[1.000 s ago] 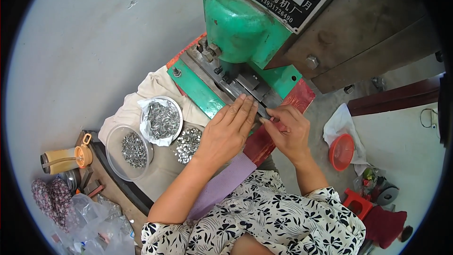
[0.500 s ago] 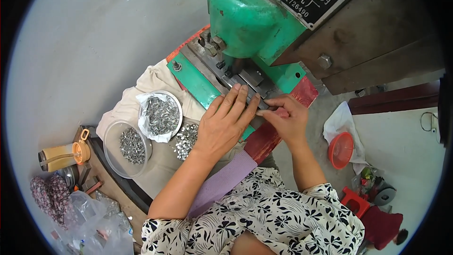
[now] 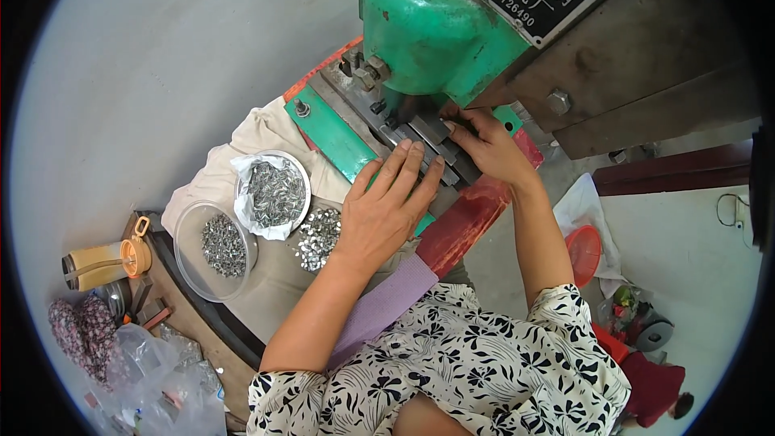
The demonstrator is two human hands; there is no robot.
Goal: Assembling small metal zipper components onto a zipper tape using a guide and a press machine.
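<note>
A green press (image 3: 436, 24) stands in front of me, with a dark steel die (image 3: 432, 136) under its head. My left hand (image 3: 383, 206) lies with its fingers stretched out and apart. Its fingertips touch the near edge of the die, and nothing shows in its grip. My right hand (image 3: 492, 149) is at the die's right end, thumb and fingers drawn together beside the block. Whatever they pinch there is hidden or too small to name.
To the left on beige cloth (image 3: 254, 133) are a lined bowl of thin metal pieces (image 3: 276, 194), a clear tub (image 3: 186, 254) of small metal parts and a pile of shiny pieces (image 3: 320, 238). A bottle (image 3: 101, 265) stands far left; a red basin (image 3: 583, 254) lies right.
My right hand has moved away from beside my left fingertips, up and to the far right end of the die. The left hand has stayed nearly in place.
</note>
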